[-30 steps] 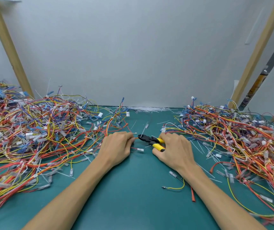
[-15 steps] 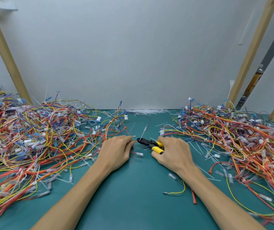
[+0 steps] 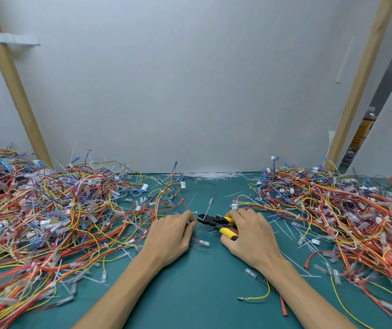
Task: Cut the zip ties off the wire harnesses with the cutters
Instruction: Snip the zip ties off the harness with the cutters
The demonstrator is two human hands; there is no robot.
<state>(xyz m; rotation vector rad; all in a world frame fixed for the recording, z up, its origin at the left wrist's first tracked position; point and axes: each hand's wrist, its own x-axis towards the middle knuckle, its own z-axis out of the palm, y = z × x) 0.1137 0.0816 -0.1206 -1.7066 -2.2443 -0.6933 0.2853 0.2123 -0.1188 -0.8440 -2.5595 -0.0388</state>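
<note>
Two hands: left fingers (image 3: 185, 219) pinching orange wires (image 3: 196, 222), right fingers (image 3: 237, 213) curled round yellow-handled cutters (image 3: 216, 223), white zip tie (image 3: 208, 207) at tip.

Left hand (image 3: 170, 236) pinches a wire (image 3: 196, 222) — right hand (image 3: 251, 236) grips cutters (image 3: 215, 222).

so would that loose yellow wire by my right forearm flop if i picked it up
Probably floppy: the thin yellow wire lies in a slack curve on the teal mat. Likely very light, being one short strand.

Right hand (image 3: 254, 236) grips cutters (image 3: 214, 220); left hand (image 3: 168, 236) pinches harness wires (image 3: 185, 206) at blades.
</note>
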